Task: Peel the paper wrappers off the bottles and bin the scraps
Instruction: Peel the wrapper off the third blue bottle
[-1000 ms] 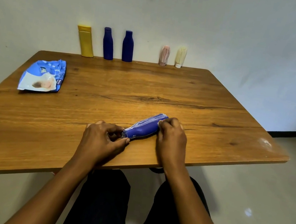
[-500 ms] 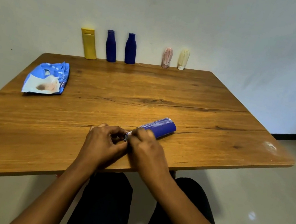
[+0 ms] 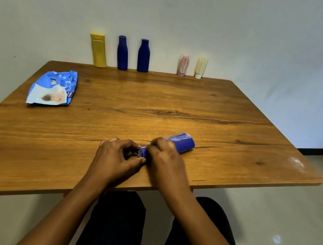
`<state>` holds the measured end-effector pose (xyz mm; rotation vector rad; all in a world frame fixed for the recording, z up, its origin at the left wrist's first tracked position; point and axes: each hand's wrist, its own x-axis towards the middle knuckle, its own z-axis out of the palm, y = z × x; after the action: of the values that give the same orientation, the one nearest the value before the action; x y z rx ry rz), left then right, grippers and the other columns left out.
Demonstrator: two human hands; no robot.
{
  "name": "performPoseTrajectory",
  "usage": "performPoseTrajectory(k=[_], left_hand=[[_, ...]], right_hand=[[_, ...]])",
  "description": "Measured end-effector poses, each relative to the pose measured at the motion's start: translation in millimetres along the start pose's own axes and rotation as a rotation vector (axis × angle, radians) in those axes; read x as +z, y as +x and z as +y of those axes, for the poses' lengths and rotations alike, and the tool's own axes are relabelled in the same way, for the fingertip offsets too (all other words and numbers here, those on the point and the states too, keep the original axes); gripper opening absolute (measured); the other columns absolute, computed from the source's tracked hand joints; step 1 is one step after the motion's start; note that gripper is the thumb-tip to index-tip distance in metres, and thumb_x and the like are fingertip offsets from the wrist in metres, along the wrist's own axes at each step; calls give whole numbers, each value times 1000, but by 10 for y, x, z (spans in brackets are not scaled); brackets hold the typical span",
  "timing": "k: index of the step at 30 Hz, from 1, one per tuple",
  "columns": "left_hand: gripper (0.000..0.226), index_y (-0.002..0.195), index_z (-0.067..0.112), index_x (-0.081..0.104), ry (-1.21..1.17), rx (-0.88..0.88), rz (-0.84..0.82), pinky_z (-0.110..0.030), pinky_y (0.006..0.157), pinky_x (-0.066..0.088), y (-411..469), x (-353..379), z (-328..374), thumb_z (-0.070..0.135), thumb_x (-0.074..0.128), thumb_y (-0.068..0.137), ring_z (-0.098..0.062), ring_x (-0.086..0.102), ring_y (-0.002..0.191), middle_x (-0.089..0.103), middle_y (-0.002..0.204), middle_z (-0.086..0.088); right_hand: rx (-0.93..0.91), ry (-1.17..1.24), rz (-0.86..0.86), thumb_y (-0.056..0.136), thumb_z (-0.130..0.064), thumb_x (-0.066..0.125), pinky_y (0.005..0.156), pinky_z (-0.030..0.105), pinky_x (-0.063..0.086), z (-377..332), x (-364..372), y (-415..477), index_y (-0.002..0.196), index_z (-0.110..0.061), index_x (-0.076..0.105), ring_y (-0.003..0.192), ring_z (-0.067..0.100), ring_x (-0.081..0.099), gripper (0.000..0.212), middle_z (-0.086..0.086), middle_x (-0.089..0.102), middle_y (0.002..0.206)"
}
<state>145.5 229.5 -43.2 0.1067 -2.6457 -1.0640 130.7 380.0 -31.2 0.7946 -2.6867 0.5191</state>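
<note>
A blue bottle [image 3: 180, 144] lies on its side near the front edge of the wooden table [image 3: 200, 111], its cap end pointing left toward me. My left hand [image 3: 117, 157] curls its fingers round the cap end. My right hand [image 3: 166, 156] grips the bottle's neck part just beside it, covering the middle of the bottle. The wide base sticks out to the right of my right hand. Whether any wrapper is lifted is hidden under my fingers.
Against the back wall stand a yellow bottle [image 3: 99, 51], two dark blue bottles [image 3: 122, 53] [image 3: 144, 55], a pink tube [image 3: 183, 65] and a cream tube [image 3: 200, 67]. A crumpled blue and white packet [image 3: 53, 88] lies at the table's left.
My right hand slid from the bottle's base end to the neck beside my left hand. The bottle's base is now uncovered. The left hand stayed at the cap.
</note>
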Motion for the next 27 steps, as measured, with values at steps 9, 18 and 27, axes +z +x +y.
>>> performPoseTrajectory(k=[9, 18, 27], left_hand=[[33, 97, 31, 73, -10, -7, -13, -27, 73, 51, 5, -14, 18, 40, 75, 66, -5, 60, 80, 61, 86, 7], [37, 107, 30, 69, 30, -20, -53, -18, 63, 40, -5, -29, 52, 37, 79, 72, -2, 53, 82, 57, 90, 10], [37, 107, 29, 68, 37, -21, -55, -17, 62, 39, 3, -34, 53, 36, 80, 73, -3, 53, 82, 58, 92, 8]], right_hand=[[-69, 17, -31, 88, -8, 59, 75, 29, 48, -63, -3, -63, 117, -8, 61, 106, 21, 48, 29, 8, 52, 120], [305, -64, 174, 88, -9, 59, 74, 20, 37, 499, -75, 63, 106, -12, 66, 98, 16, 49, 20, 4, 57, 109], [302, -29, 174, 88, -8, 58, 73, 19, 37, 534, -56, 33, 107, -12, 66, 96, 15, 51, 21, 4, 58, 107]])
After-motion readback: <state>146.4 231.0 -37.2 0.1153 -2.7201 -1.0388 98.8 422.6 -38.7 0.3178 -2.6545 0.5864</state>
